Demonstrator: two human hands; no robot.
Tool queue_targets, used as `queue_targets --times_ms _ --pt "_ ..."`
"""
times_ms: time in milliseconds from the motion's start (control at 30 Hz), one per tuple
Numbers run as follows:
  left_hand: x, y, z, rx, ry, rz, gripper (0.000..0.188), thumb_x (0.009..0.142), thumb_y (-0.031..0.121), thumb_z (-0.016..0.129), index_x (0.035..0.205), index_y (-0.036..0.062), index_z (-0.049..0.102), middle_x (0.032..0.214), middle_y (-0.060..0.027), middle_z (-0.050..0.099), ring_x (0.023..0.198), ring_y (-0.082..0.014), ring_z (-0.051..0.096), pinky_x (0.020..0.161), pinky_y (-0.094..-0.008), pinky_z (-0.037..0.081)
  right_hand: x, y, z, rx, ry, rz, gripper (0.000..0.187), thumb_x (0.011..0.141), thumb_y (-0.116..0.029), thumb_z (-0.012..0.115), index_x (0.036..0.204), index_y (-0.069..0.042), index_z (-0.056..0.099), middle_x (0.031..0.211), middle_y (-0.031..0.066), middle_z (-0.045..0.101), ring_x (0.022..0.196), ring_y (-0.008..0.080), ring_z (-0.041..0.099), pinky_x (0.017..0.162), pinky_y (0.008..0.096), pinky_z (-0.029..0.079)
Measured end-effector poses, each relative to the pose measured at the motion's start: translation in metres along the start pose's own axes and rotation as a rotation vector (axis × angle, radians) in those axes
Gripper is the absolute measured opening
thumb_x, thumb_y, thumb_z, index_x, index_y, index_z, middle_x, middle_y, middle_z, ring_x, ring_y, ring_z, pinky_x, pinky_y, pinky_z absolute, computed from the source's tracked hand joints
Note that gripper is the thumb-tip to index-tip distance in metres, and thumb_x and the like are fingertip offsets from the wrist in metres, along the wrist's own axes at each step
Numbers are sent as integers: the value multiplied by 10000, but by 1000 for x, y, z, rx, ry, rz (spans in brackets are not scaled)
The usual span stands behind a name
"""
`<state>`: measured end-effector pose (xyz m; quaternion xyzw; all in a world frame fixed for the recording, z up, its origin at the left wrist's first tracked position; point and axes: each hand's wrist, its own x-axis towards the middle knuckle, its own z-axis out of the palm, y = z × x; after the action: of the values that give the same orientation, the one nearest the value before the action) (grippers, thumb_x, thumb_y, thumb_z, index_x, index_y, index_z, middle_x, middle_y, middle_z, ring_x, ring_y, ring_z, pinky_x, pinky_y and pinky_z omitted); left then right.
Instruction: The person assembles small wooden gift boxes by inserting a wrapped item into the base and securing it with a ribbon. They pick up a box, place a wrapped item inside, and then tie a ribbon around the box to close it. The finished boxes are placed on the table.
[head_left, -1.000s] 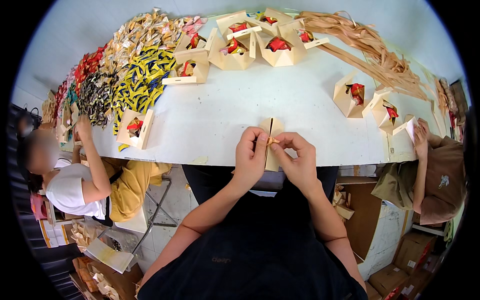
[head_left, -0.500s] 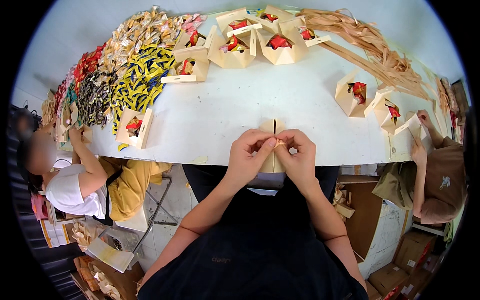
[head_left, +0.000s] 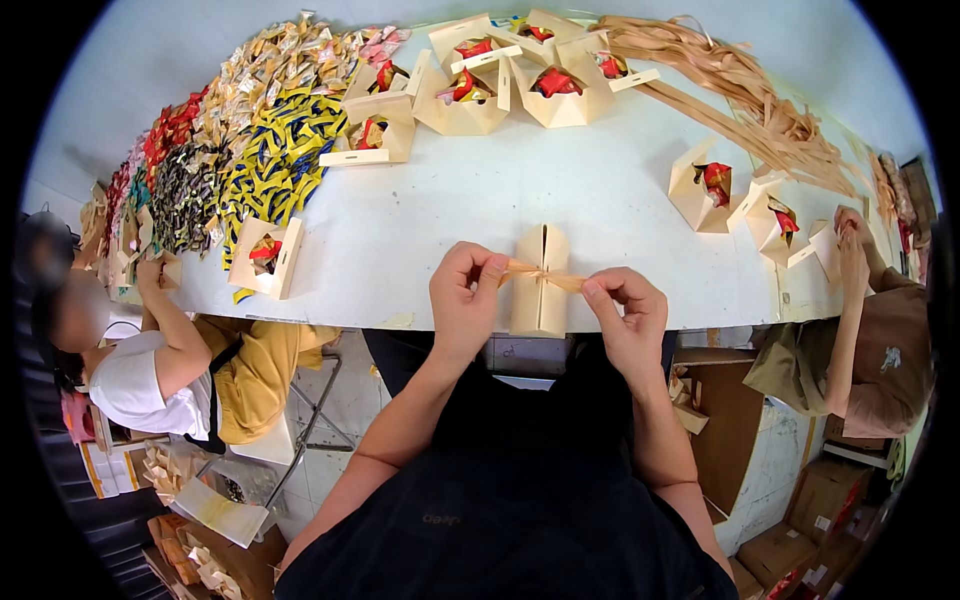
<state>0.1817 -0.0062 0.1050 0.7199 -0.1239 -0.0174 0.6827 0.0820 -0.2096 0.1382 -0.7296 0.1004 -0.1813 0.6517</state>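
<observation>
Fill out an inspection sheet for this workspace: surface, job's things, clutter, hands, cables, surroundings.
Surface: white table, a few dark specks.
Job's things: closed cream box at the near edge, tan ribbon across its middle.
Clutter: heaped wrapped packets at left; open boxes holding red packets; ribbon pile at far right.
Hands: left hand and right hand pinch opposite ribbon ends.
Cables: none identifiable for certain.
Surroundings: co-workers at left and right; cardboard cartons at lower right.

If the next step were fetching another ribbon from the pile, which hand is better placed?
Probably the right hand: it is nearer the ribbon pile than the left hand, though both pinch the tan ribbon across the cream box.
</observation>
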Motion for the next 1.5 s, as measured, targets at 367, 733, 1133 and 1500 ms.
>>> queue_targets --times_ms 367,733,1133,1500 --pt "41 1 -30 27 81 109 236 1072 212 738 1162 15 645 975 -14 612 826 -94 590 719 -262 501 -84 -83 -155 -152 -23 -354 478 806 -435 855 706 -59 577 679 36 556 628 176 498 577 318 337" --pt "48 34 -93 529 593 436 487 879 233 920 1226 67 621 1047 -74 686 980 -206 667 838 -381 497 -146 -64 -245 -178 -31 -342 574 930 -586 830 852 -93 547 773 18 475 685 133 431 622 287 294" --pt "-14 -29 -200 963 703 427 150 913 75 802 1056 36 776 1064 -134 763 963 -340 714 830 -443 547 -36 -51 -86 13 -300 -273 183 854 -149 864 843 -55 707 777 44 673 696 178 580 657 327 435" --pt "-74 26 -19 471 16 610 164 902 45 802 1060 17 766 1070 -130 746 928 -297 701 795 -394 540 6 2 21 -647 -384 -839 237 825 -126 878 1047 -175 813 1099 -23 747 1105 220 662 1101 515 394"
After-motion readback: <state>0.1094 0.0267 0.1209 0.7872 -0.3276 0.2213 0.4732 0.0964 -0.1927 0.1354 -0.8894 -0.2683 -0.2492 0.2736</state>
